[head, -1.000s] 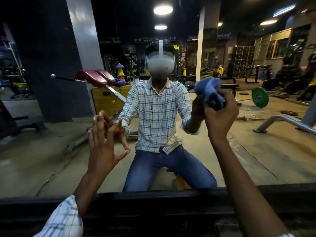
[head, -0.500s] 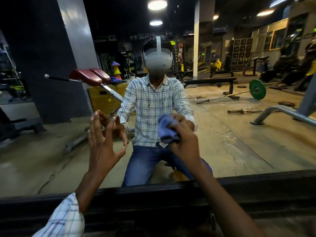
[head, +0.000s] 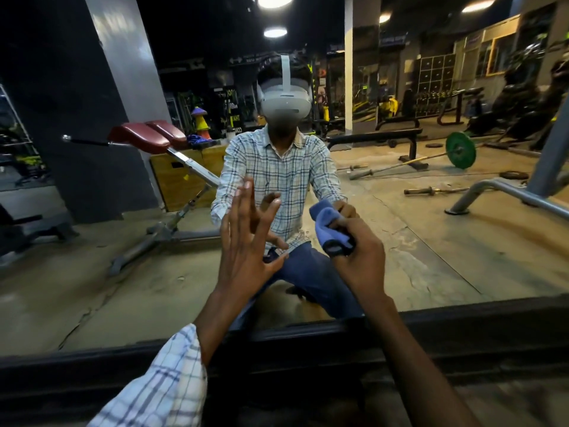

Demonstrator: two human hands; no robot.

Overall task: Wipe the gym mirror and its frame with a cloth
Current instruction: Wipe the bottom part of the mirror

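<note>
Now your right hand [head: 360,260] grips one bunched blue cloth [head: 331,224] at the dark-framed mirror [head: 431,241]; your left hand [head: 243,241] is spread wide, fingers straight.

Blue cloth [head: 328,223], black frame [head: 462,328], white-and-blue checked sleeve [head: 160,383], green weight plate [head: 461,150].

The mirror [head: 92,266] stands upright and fills the upper three quarters of the view. The frame [head: 477,328], a dark lower rail, spans the full width. The cloth [head: 329,224] is blue, dark-edged and bunched, right of centre at the glass.
</note>
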